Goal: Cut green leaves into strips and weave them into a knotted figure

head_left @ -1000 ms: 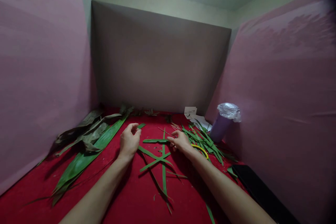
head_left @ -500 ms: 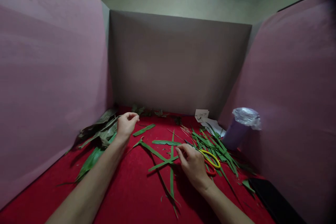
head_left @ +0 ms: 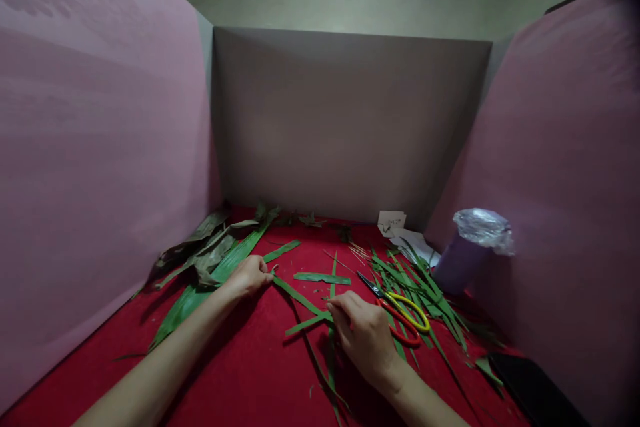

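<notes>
My left hand (head_left: pixel 253 275) is closed in a pinch at the curled upper end of a green leaf strip (head_left: pixel 299 295). That strip slants down to the right and crosses a shorter leaf strip (head_left: pixel 303 325). At the crossing my right hand (head_left: pixel 364 333) pinches the strips, its fingertips covering part of the join. A long upright leaf strip (head_left: pixel 332 353) passes beneath, partly hidden by the right fingers. Just above the right hand lies a wider cut leaf piece (head_left: pixel 323 278). Scissors (head_left: pixel 397 310) with yellow and red handles rest beside the right hand, blades parted slightly.
Cut leaf strips (head_left: pixel 425 287) lie heaped at right, near a purple container (head_left: pixel 460 263) topped with clear plastic. Papers (head_left: pixel 415 245) sit behind. Large leaves (head_left: pixel 200 257) line the left side. A dark flat object (head_left: pixel 537 387) lies front right. Pink panels flank the red cloth (head_left: pixel 240 373).
My left hand has come down and to the right onto the strip's curled end. My right hand has shifted slightly down, uncovering the wider leaf piece and more of the scissors. The view has shifted slightly.
</notes>
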Demonstrator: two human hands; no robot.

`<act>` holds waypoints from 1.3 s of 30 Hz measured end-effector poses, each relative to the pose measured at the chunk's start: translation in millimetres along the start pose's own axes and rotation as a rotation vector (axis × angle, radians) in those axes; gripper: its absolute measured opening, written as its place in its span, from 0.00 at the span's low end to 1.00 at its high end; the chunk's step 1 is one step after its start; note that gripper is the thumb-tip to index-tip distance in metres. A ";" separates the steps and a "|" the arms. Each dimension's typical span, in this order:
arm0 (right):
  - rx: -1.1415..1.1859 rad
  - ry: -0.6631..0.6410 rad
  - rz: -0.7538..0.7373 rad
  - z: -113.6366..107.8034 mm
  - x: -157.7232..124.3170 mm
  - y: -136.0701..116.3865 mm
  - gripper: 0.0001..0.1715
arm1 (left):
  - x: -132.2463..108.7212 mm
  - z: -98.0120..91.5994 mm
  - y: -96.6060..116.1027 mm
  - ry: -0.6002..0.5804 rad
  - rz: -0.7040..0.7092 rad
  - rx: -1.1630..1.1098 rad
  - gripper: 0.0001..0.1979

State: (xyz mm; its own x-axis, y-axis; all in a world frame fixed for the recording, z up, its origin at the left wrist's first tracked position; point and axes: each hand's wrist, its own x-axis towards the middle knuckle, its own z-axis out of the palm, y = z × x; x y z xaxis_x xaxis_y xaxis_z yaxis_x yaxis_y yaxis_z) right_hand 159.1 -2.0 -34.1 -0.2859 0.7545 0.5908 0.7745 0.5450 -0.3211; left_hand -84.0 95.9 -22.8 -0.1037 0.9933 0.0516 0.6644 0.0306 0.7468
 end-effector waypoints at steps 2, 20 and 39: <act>0.006 -0.011 0.002 0.2 0.0 0.5 0.13 | -0.1 2.5 -0.2 -0.014 -0.015 -0.029 0.08; 0.755 -0.021 0.234 -19.4 13.2 -15.3 0.17 | -60.9 0.8 47.6 -0.447 -0.025 -0.736 0.15; 0.502 -0.079 0.304 -22.1 11.3 -18.0 0.12 | -85.9 37.6 68.7 -0.529 0.024 -0.877 0.07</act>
State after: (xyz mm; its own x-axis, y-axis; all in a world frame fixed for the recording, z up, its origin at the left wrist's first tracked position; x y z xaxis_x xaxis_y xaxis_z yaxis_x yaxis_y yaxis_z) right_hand 154.4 -11.3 -5.2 -0.1492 0.9183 0.3667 0.4717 0.3920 -0.7898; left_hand -1.7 16.9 -0.8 0.3837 0.9210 -0.0680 -0.1351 0.1288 0.9824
